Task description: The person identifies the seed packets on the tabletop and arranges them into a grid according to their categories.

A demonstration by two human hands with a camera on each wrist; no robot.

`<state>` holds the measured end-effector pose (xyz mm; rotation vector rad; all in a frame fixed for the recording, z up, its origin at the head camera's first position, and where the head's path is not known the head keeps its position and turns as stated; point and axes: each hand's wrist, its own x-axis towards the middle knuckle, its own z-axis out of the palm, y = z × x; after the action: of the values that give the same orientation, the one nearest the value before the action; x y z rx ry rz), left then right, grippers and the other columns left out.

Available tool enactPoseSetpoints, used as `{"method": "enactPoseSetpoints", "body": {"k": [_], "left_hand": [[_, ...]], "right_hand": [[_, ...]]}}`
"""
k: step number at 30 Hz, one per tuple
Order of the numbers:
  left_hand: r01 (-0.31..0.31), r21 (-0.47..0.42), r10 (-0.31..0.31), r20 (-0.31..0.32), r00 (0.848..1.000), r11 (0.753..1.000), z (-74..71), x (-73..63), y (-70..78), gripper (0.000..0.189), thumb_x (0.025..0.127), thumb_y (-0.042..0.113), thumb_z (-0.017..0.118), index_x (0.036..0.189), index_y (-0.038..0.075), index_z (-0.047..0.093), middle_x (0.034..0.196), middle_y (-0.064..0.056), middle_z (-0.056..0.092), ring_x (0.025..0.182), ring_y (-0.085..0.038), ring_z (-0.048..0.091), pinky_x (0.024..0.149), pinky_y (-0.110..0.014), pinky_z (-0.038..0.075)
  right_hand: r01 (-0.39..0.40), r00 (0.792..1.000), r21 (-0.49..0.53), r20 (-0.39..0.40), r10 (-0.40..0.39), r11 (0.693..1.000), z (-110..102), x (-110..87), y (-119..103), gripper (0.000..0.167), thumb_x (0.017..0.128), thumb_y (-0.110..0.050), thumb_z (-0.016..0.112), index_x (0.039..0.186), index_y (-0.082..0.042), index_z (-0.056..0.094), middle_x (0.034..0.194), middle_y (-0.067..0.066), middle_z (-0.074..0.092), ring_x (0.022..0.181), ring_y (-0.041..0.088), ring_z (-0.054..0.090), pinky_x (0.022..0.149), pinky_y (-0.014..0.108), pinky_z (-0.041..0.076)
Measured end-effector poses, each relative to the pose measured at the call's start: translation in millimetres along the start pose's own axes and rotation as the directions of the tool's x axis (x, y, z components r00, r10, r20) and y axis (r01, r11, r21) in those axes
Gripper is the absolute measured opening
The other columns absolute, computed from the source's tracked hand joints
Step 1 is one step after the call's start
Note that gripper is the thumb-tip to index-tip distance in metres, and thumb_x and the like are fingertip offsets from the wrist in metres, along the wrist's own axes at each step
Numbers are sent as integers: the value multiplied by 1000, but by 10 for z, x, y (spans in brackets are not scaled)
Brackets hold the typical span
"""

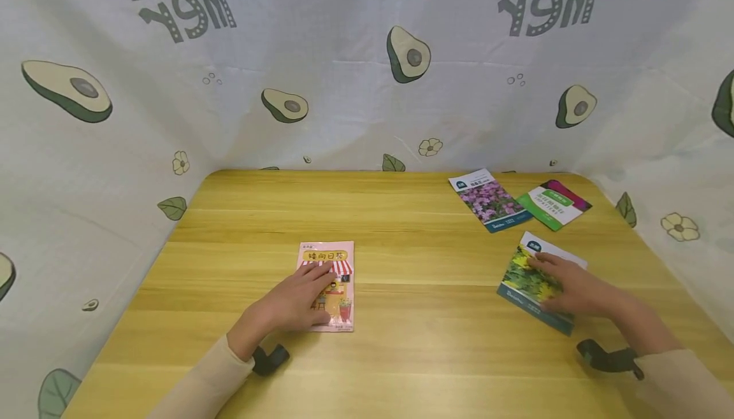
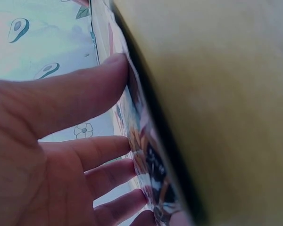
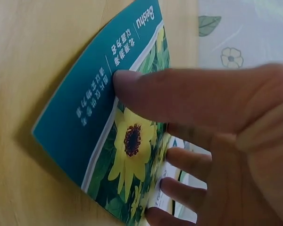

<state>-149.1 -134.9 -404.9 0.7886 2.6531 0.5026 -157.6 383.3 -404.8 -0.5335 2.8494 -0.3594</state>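
On the left of the table in the head view lies a pink seed packet (image 1: pixel 342 304) with a red-striped awning print. My left hand (image 1: pixel 298 298) rests on it, thumb and fingertips touching its printed face and hiding part of the picture. To the right, my right hand (image 1: pixel 579 286) lies over a yellow-flower seed packet (image 1: pixel 526 279) with a blue-green lower band. From the right wrist, its thumb (image 3: pixel 146 92) presses near that band, while the other fingers, fairly straight, touch further up the same face. This packet bows slightly, its lower corner raised off the wood.
Behind the right hand lie a purple-flower seed packet (image 1: pixel 492 201) and a green-and-white seed packet (image 1: pixel 553 205), their edges meeting. Wood table (image 1: pixel 401 355) surrounds the packets. A white avocado-print cloth (image 1: pixel 344 132) hangs behind and at both sides. Black straps sit at both wrists.
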Motion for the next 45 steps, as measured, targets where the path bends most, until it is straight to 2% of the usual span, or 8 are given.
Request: {"method": "enactPoseSetpoints", "body": {"k": [4, 10, 18, 21, 25, 28, 37, 45], "left_hand": [[-3, -4, 3, -1, 1000, 1000, 3, 7, -1, 68, 89, 23, 69, 148, 1, 43, 162, -15, 31, 150, -41, 27, 123, -55, 25], [-3, -13, 3, 2, 1000, 1000, -3, -1, 2, 68, 89, 22, 68, 148, 1, 43, 162, -15, 31, 150, -41, 27, 123, -55, 25], [-15, -18, 15, -2, 1000, 1000, -12, -17, -3, 68, 88, 21, 69, 148, 2, 43, 162, -16, 32, 150, -41, 27, 124, -56, 23], [-14, -21, 14, -3, 1000, 1000, -27, -17, -10, 68, 88, 21, 69, 148, 1, 43, 161, -16, 32, 150, -40, 27, 123, -56, 23], [-8, -25, 8, -3, 1000, 1000, -50, -11, -14, 67, 87, 19, 69, 147, 2, 45, 160, -16, 34, 150, -40, 28, 123, -56, 25], [-6, -23, 6, -5, 1000, 1000, -52, -3, -18, 67, 87, 19, 70, 147, 2, 45, 160, -15, 35, 150, -40, 28, 122, -56, 26], [-23, -21, 23, -16, 1000, 1000, -28, 9, -28, 67, 86, 19, 70, 145, 1, 46, 158, -16, 38, 148, -40, 31, 121, -56, 27], [-2, -42, 2, -16, 1000, 999, -12, 14, -7, 68, 85, 17, 71, 146, 0, 46, 160, -15, 35, 149, -40, 28, 121, -56, 28]], "right_hand": [[29, 999, 3, -44, -29, 1000, 42, -20, 10, 73, 73, -21, 82, 132, 11, 53, 137, 39, 43, 120, 60, 44, 94, 71, 42], [3, 996, 55, -84, 2, 998, 68, -15, 19, 69, 76, -26, 83, 129, 8, 55, 138, 39, 41, 122, 59, 42, 96, 71, 40], [25, 998, 99, -65, -18, 995, 29, -18, 77, 72, 74, -26, 84, 131, 5, 54, 142, 40, 40, 128, 59, 37, 98, 72, 36], [38, 997, 92, -77, -31, 995, 21, -23, 103, 70, 74, -26, 84, 131, 2, 55, 144, 36, 41, 129, 57, 38, 109, 61, 37], [60, 994, 77, -92, -53, 995, 22, -25, 121, 64, 76, -25, 83, 129, 1, 58, 144, 34, 42, 128, 56, 39, 107, 60, 38], [72, 993, 87, -100, -63, 994, 22, -24, 120, 62, 77, -23, 82, 128, 3, 59, 143, 36, 41, 127, 57, 39, 96, 70, 38], [58, 995, 111, -93, -48, 992, 19, -23, 89, 64, 77, -24, 83, 129, 4, 59, 144, 36, 41, 127, 58, 38, 95, 71, 38], [22, 998, 121, -61, -15, 992, 32, -38, 71, 66, 78, -26, 82, 131, 4, 58, 146, 36, 39, 129, 58, 37, 97, 72, 37]]}}
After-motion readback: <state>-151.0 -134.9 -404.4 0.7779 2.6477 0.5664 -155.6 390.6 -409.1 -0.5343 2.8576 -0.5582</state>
